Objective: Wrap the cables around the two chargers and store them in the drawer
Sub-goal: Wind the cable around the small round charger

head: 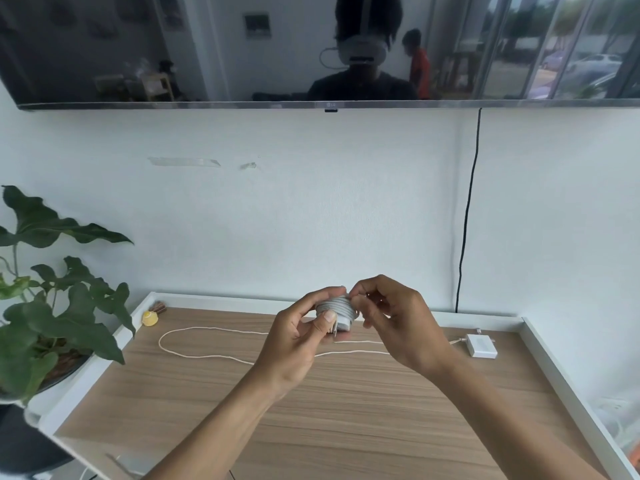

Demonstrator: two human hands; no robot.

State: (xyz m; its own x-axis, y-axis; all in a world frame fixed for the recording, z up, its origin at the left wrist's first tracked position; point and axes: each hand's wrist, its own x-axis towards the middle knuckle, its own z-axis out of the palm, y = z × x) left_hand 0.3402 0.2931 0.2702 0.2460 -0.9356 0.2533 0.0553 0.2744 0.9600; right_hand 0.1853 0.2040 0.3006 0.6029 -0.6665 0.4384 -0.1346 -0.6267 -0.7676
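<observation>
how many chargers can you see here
2. One charger, wrapped in grey cable, sits in the left hand, right hand pinching the cable; the other charger lies at the table's right, its white cable loose. None else visible.

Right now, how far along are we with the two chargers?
The first charger looks nearly wrapped: left hand grips it, right hand pinches at its grey coil. The second charger lies on the table, its white cable unwound. No drawer in view; storing both remains.

Grey-wound charger [336, 310] aloft; white charger [482, 346] uncoiled
</observation>
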